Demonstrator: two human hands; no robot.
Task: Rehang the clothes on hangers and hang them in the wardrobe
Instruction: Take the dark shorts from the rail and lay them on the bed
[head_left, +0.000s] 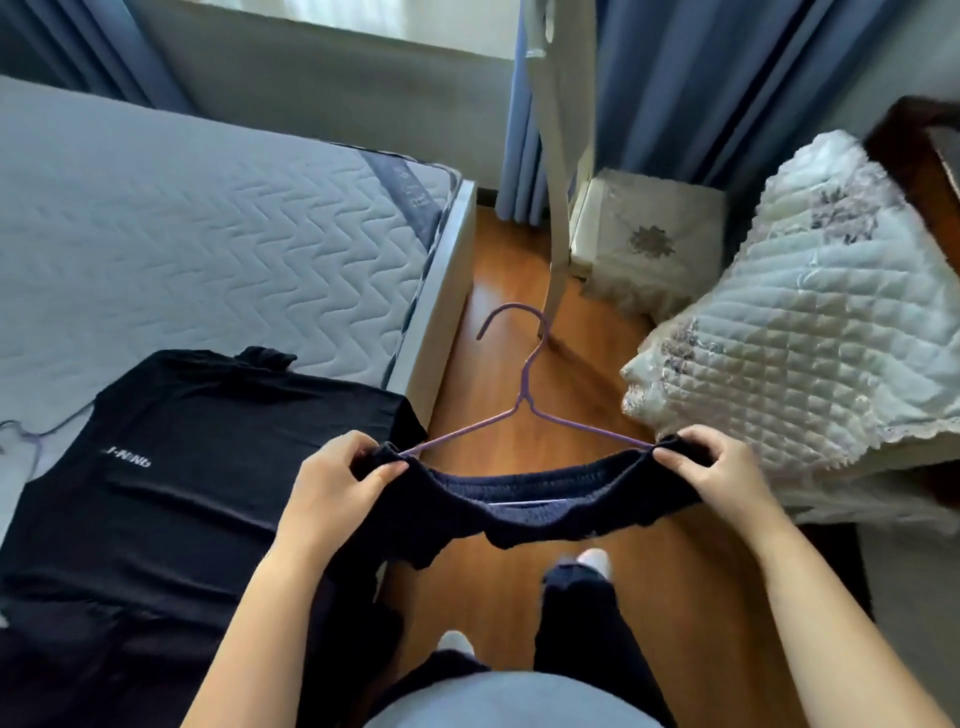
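I'm working just off the bed's (208, 234) foot-side corner, over the strip of floor (498, 270) beside it. The hanger (524, 410) sits level between my two hands, hook pointing away from me, so that both shoulders take the cloth evenly.

My left hand (332, 483), the one nearer the bed, pinches the garment's (519, 504) ribbed edge between thumb and curled fingers, right where the hanger's arm disappears into the cloth. My right hand (717, 467), farther from the bed, grips the opposite end the same way. Pulling the two apart keeps the opening stretched wide, which I judge is what lets the wire ends seat inside it. The hanger's lower bar shows through the gap, so the frame is partly in already. The rest of the garment droops below my hands, and I can't tell what kind of piece it is.

A black shirt (197, 493) lies flat on the bed near its edge, laid out where I can reach it, and looks unhung. No wardrobe is in view, so I judge hanging up comes later. Across the floor from the bed is a quilt (805, 338), clear of the work.
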